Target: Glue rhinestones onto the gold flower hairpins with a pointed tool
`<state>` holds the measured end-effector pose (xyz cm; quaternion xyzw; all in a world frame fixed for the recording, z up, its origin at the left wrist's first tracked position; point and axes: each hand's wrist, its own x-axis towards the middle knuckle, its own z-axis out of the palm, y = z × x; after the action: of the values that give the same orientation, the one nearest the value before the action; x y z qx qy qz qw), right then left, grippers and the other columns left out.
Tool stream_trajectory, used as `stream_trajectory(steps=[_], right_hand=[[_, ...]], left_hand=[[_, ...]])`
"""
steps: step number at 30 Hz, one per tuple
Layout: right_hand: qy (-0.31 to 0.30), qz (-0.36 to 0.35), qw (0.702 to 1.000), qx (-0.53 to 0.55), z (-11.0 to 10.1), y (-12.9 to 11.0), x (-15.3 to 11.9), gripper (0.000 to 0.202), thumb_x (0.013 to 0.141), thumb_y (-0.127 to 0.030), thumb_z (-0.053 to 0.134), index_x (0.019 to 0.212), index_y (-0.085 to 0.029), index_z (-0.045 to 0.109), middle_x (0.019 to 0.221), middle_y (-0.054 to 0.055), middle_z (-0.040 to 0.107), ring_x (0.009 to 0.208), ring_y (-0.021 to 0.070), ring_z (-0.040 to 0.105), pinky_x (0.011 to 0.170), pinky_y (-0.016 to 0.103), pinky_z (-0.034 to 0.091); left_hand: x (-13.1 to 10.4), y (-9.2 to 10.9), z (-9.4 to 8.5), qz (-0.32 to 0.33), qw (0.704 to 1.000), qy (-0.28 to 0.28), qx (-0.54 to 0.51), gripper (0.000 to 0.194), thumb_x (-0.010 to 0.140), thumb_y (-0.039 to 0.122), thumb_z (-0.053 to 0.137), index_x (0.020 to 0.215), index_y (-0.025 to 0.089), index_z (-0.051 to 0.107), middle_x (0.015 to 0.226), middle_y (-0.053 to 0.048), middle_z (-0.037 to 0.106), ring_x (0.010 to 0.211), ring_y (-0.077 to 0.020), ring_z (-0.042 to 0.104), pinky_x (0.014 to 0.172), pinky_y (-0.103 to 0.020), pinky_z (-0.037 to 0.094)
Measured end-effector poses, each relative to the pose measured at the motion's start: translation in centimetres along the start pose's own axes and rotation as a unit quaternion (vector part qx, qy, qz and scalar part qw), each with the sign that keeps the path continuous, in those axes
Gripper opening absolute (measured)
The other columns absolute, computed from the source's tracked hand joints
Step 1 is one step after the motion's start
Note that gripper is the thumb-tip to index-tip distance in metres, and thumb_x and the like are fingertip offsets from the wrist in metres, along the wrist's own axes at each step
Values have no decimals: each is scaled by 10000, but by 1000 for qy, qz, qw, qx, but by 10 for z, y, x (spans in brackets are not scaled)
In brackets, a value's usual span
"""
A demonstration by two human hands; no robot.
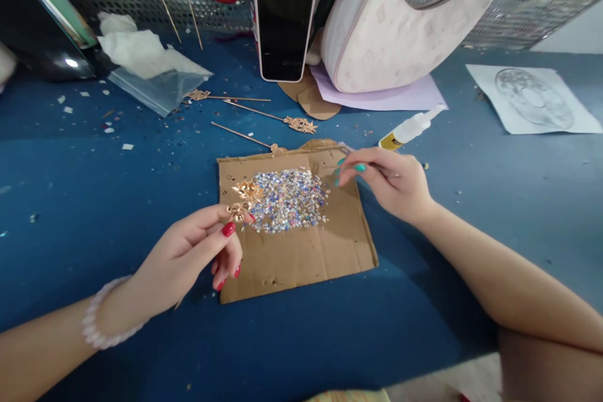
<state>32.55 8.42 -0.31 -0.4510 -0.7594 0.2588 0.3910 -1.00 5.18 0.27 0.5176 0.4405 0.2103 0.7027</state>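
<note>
My left hand (188,257) is closed in a pinch around a gold hair stick with a flower-shaped head (249,191). The thin end of its shaft shows below my wrist. Under and beside the flower, a spread of small shiny rhinestones (292,201) in silver, blue and pink lies on a brown cardboard sheet (339,242). Over the sheet's right side, my right hand (393,182) has its fingers closed on slim metal tweezers, mostly covered by the fingers and blurred at the tips. A white glue bottle (407,130) with a yellow label lies just beyond that hand.
Several gold hair sticks (300,125) lie behind the cardboard. Farther back are a plastic bag (157,85) with white tissue, an upright phone (286,19), a pale handbag (372,31) on purple paper, and metal mesh baskets. A printed paper (537,99) lies at right.
</note>
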Motion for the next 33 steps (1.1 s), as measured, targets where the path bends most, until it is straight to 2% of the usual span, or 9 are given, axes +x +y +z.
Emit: stream_trajectory(steps=[2, 5, 8, 12, 17, 22, 26, 33], right_hand=[[-20, -28, 999, -9, 0, -9, -3, 294, 1039, -365, 457, 1139, -248, 709, 665, -19, 707, 597, 127, 671, 663, 275, 555], [-41, -69, 996, -36, -1, -21, -5, 378, 1040, -448, 429, 1144, -238, 726, 747, 27, 736, 604, 142, 664, 613, 282, 541], [-51, -91, 994, -42, -4, -27, -6, 394, 1057, -375, 377, 1023, -219, 738, 800, 48, 746, 654, 147, 682, 613, 277, 538], [-57, -115, 990, -61, -10, -28, -9, 424, 1063, -319, 339, 858, -205, 692, 609, 13, 647, 534, 127, 595, 541, 253, 482], [-116, -170, 975, -86, -10, -22, -11, 349, 1065, -291, 356, 864, -187, 621, 615, 18, 650, 534, 119, 580, 554, 246, 463], [-147, -186, 964, -123, -9, -18, -10, 183, 1025, -245, 493, 899, -179, 608, 646, 14, 668, 557, 113, 595, 578, 238, 462], [-194, -174, 955, -143, -11, -20, -9, 198, 1035, -280, 486, 925, -180, 616, 709, 25, 693, 598, 112, 617, 590, 231, 464], [-154, -89, 976, -128, -3, -23, -13, 279, 1025, -387, 515, 848, -189, 602, 687, 10, 700, 570, 100, 618, 563, 213, 470]], left_hand=[[0, 0, 0, -1, 1000, -1, 0, 218, 1044, 388, 473, 1115, 200, 558, 607, 65, 649, 450, -74, 577, 495, -196, 488], [-1, 1, 1, -4, 1000, 3, -6, 213, 1039, 395, 484, 1096, 204, 558, 610, 64, 652, 452, -77, 577, 492, -205, 482], [-2, 3, 3, -10, 1000, 16, -13, 217, 1037, 393, 492, 1097, 197, 562, 611, 66, 650, 457, -67, 568, 499, -195, 477], [-2, 2, 2, -1, 1000, -7, -13, 242, 1044, 393, 479, 1139, 190, 570, 627, 64, 661, 458, -58, 573, 495, -172, 483], [-1, -5, -3, 22, 1000, -10, 2, 227, 1039, 368, 483, 1141, 195, 590, 601, 71, 656, 430, -60, 582, 469, -165, 497], [4, -6, -2, 36, 999, -2, 13, 178, 1041, 338, 477, 1087, 214, 596, 603, 77, 659, 432, -53, 600, 465, -147, 511], [4, -4, -1, 53, 998, -9, 18, 200, 1045, 323, 459, 945, 212, 591, 595, 75, 656, 425, -40, 592, 461, -130, 509], [1, -3, 0, 53, 998, -17, 14, 181, 1051, 303, 445, 994, 211, 589, 609, 77, 665, 436, -38, 599, 472, -126, 518]])
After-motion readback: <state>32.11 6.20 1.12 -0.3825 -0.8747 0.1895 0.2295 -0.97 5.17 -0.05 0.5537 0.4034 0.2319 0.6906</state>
